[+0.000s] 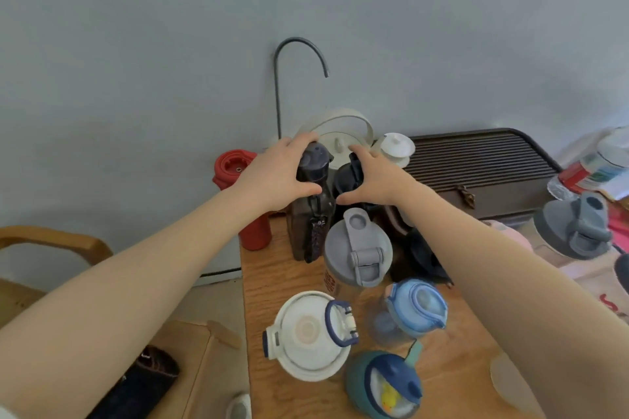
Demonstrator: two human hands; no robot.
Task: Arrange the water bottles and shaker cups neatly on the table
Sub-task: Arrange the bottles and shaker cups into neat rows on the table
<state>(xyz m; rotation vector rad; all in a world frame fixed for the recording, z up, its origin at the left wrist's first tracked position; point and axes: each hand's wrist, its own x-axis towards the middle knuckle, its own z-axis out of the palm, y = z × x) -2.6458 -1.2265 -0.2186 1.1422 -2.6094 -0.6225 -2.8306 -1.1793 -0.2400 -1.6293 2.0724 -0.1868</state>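
My left hand [277,177] grips the cap of a tall dark bottle [308,224] standing at the back of the wooden table [272,286]. Beside it, my right hand [376,178] wraps the lid of a black bottle [345,180]. A red bottle [235,167] stands at the far left behind my left wrist. In front stand a grey-lidded shaker cup [357,248], a light blue bottle [413,308], a white-lidded bottle [308,333] and a teal bottle with a dark blue lid [384,384]. Another dark bottle [425,257] is partly hidden under my right forearm.
A white kettle [340,133] and a curved faucet pipe [299,44] stand against the wall behind the bottles. A dark slatted tea tray [476,160] lies to the right, with another grey-lidded shaker [575,224] and clutter beyond. A wooden chair [51,241] is at the left.
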